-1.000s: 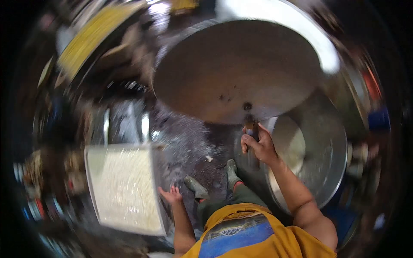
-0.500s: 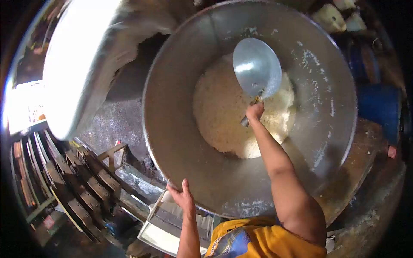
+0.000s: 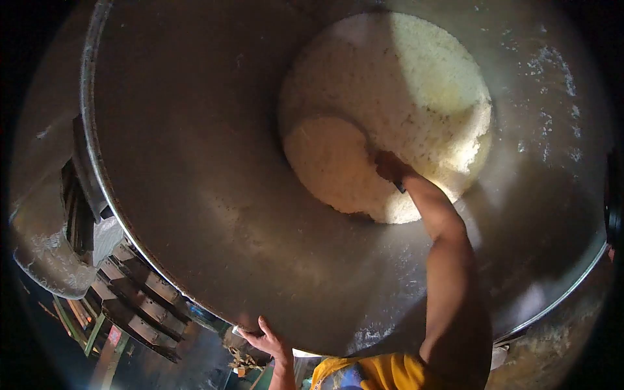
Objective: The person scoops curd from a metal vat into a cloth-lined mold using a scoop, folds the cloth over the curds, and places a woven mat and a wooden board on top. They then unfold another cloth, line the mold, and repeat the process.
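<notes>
A large, deep metal vat (image 3: 214, 195) fills most of the view, with pale, crumbly, wet-looking material (image 3: 390, 78) at its bottom. Low inside it, my right hand (image 3: 393, 168) is closed around the short handle of a large round metal scoop. The scoop's bowl (image 3: 325, 156) lies at the left of the material and looks covered by it, so its metal hardly shows. My left hand (image 3: 268, 341) rests at the vat's near rim, thumb and fingers apart, touching the edge.
Outside the vat on the lower left are several dark slatted pieces (image 3: 146, 305) and thin wooden strips (image 3: 78, 318). A pale, wet-looking surface (image 3: 52, 240) is at the far left. The vat's rim (image 3: 130, 234) curves around the working area.
The scoop, bare and raised above the material before, is now down in it at the left. My view has moved closer over the vat. The left hand stays at the rim.
</notes>
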`<state>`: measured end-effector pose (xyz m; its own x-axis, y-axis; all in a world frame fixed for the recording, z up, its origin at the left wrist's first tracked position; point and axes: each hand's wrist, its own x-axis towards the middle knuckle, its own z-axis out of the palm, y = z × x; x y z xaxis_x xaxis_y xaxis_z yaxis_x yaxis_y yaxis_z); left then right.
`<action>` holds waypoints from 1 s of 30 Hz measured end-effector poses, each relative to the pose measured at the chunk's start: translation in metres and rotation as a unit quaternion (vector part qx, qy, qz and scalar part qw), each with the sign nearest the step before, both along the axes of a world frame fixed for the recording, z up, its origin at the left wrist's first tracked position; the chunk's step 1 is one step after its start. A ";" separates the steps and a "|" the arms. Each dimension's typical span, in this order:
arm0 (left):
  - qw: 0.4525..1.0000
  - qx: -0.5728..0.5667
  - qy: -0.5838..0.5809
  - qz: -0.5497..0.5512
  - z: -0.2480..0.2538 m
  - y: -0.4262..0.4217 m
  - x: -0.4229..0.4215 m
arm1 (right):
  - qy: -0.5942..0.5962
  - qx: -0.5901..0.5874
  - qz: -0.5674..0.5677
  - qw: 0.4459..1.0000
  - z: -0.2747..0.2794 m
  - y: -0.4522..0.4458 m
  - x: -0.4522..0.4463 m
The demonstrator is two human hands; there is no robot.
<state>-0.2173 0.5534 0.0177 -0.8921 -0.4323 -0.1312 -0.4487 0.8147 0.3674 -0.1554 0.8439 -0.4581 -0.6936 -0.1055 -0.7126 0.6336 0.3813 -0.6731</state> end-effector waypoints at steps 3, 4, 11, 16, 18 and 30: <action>1.000 -0.011 0.001 -0.008 -0.001 -0.014 0.003 | -0.008 0.016 0.126 0.992 0.037 0.003 0.016; 1.000 -0.013 0.002 -0.022 -0.001 -0.017 0.005 | -0.031 0.001 0.140 0.990 0.049 0.003 0.024; 0.997 0.048 0.034 -0.059 0.002 -0.013 0.000 | -0.281 -0.158 -0.037 0.946 0.188 0.020 0.099; 0.996 0.068 0.027 -0.060 0.014 -0.007 -0.007 | -0.375 -0.265 -0.124 0.880 0.254 0.034 0.180; 0.993 0.102 0.019 -0.061 0.023 -0.007 -0.010 | -0.356 -0.190 -0.076 0.912 0.314 0.038 0.175; 0.812 0.559 0.106 0.125 -0.021 -0.102 0.025 | -0.214 0.083 0.016 0.973 0.668 -0.033 0.043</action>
<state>-0.1923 0.4515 -0.0038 -0.8482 -0.3194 -0.4225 -0.3796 -0.1896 0.9055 -0.1121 0.8113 0.2101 -0.3269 0.0189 -0.9449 0.8286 0.4865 -0.2769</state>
